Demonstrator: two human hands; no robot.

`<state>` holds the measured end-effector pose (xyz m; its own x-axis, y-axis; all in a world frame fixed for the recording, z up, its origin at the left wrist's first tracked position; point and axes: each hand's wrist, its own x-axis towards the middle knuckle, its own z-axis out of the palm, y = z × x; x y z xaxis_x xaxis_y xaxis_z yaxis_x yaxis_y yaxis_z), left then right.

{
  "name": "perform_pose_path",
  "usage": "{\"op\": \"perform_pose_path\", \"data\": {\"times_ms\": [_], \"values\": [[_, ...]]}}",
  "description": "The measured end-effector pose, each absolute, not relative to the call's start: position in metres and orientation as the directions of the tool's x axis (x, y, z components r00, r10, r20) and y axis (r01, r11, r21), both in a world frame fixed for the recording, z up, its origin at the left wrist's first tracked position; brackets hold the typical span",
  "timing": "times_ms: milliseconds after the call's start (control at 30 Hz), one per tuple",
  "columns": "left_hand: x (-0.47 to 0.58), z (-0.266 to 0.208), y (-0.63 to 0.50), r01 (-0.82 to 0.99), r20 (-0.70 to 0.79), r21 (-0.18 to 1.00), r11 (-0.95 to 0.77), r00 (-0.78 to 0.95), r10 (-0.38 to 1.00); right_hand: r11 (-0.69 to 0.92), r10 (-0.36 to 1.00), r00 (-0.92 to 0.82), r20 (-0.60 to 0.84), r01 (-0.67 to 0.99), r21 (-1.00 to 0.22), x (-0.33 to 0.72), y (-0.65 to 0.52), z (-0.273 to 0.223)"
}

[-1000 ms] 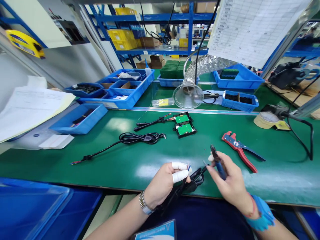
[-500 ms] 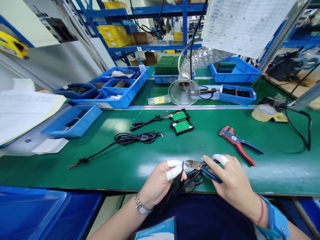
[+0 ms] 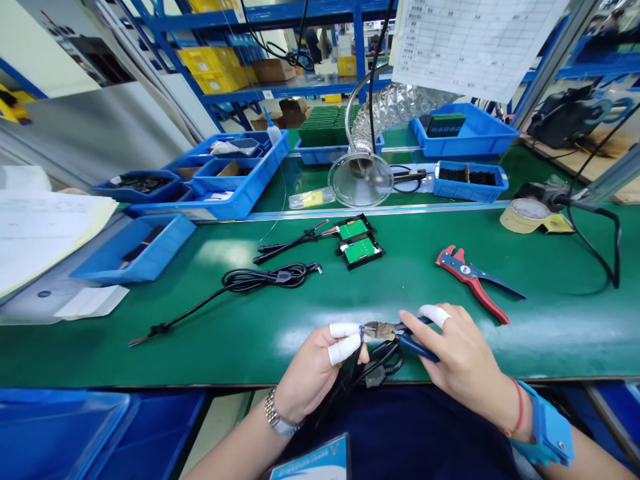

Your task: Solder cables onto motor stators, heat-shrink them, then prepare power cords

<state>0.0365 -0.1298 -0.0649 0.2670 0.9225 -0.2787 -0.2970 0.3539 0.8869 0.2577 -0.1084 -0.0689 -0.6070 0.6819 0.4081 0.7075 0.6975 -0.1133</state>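
Note:
Between its white-wrapped thumb and finger, my left hand (image 3: 320,360) pinches the end of a black cable (image 3: 356,363), where a bit of blue shows. My right hand (image 3: 457,350) grips diagonal cutters (image 3: 385,331) with dark blue handles. Their jaws meet the cable end right at my left fingertips; whether they are fully closed on it is too small to tell. The rest of the cable lies bundled below the cutters at the table's front edge, with a dark grey piece (image 3: 376,375) on it.
On the green table (image 3: 200,353) lie a coiled black cable (image 3: 270,277), two green circuit boards in black housings (image 3: 359,250), and a red-and-blue wire stripper (image 3: 473,280). Behind stand blue bins (image 3: 250,200), a clear fume hood (image 3: 361,183) and a tape roll (image 3: 525,215).
The cutter jaws have moved closer against my left fingertips and the cable end. The whole view has shifted slightly, with the table things appearing a little farther left.

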Motion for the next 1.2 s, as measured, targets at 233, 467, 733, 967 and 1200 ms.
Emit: {"op": "perform_pose_path", "data": {"times_ms": [233, 467, 733, 967, 1200], "values": [[0.037, -0.064, -0.132, -0.311, -0.292, 0.877, 0.365, 0.257, 0.921, 0.738, 0.568, -0.671, 0.477, 0.672, 0.066, 0.26, -0.103, -0.061], [0.036, -0.066, -0.134, -0.164, -0.244, 0.945, 0.282, 0.218, 0.945, 0.755, 0.538, -0.706, 0.461, 0.646, 0.109, 0.261, -0.101, -0.054], [0.034, -0.059, -0.136, 0.224, -0.159, 0.968, 0.116, 0.182, 0.97, 0.75, 0.542, -0.738, 0.401, 0.64, 0.164, 0.263, -0.1, -0.044], [0.037, -0.049, -0.135, 0.362, -0.161, 0.928, 0.087, 0.178, 0.971, 0.748, 0.544, -0.756, 0.365, 0.634, 0.198, 0.262, -0.102, -0.035], [0.04, -0.048, -0.137, 0.396, -0.165, 0.914, 0.085, 0.172, 0.971, 0.757, 0.533, -0.79, 0.302, 0.605, 0.246, 0.26, -0.099, -0.026]]}}
